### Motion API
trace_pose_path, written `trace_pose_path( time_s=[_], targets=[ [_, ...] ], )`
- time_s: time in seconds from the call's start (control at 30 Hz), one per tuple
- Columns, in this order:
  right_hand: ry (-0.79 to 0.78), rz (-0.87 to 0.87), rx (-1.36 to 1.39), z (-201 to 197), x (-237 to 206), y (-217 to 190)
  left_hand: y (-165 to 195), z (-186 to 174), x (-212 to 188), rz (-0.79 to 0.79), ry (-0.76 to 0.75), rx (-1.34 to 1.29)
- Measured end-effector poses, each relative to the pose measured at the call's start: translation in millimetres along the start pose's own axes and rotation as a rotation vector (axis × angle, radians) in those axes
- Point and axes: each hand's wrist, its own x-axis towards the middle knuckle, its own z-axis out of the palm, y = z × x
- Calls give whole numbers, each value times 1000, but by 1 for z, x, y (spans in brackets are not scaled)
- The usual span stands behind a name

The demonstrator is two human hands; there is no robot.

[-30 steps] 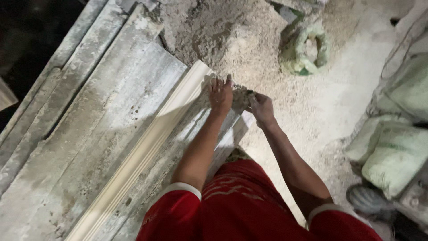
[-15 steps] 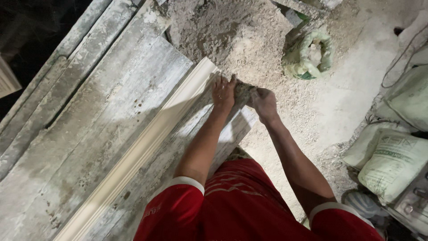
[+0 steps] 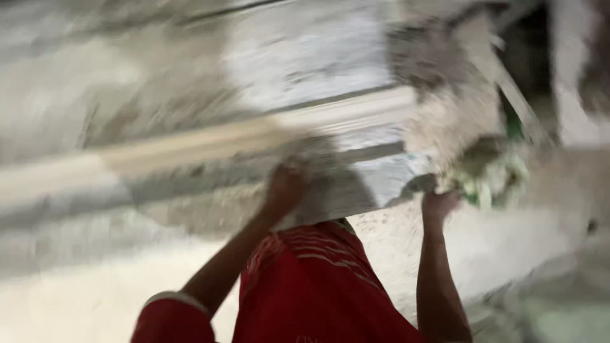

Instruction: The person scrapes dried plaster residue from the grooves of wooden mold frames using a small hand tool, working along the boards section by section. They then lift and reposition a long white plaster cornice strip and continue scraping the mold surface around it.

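The view is heavily blurred by motion. My left hand (image 3: 286, 187) is at the near edge of a flat grey board (image 3: 356, 184) and seems to grip it. My right hand (image 3: 438, 203) is closed into a fist at that board's right corner; the blur hides whether it holds the corner. A long pale moulded strip (image 3: 210, 143) lies across the boards just beyond my left hand, running left to right. My red shirt (image 3: 311, 286) fills the lower middle.
More grey planks (image 3: 298, 57) lie side by side beyond the strip. A heap of sand (image 3: 445, 121) sits at the right, with a green-and-white sack (image 3: 495, 178) beside my right hand. Pale dusty floor (image 3: 76, 298) spreads at lower left.
The view has swung sharply, so the boards now run across the picture. My hands have moved apart along the board's end, the right one out to its corner.
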Motion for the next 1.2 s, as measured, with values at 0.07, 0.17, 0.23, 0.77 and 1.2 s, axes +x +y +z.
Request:
trace_pose_path(
  time_s=[0.07, 0.17, 0.23, 0.77, 1.2],
  targets=[
    [21, -216, -77, 5, 6, -30, -67, -29, -56, -125, -108, 423],
    [-472, -54, 25, 35, -5, -111, -126, -83, -125, -594, 65, 261],
    [-718, -282, 205, 54, -29, -176, -142, -108, -159, -635, 263, 157],
    [-1397, -732, -374, 135, -216, -467, -96, -188, -232, 1000, 55, -651],
    [-731, -867, -77, 122, -203, -459, -236, -95, -174, 866, 111, -355]
  ],
)
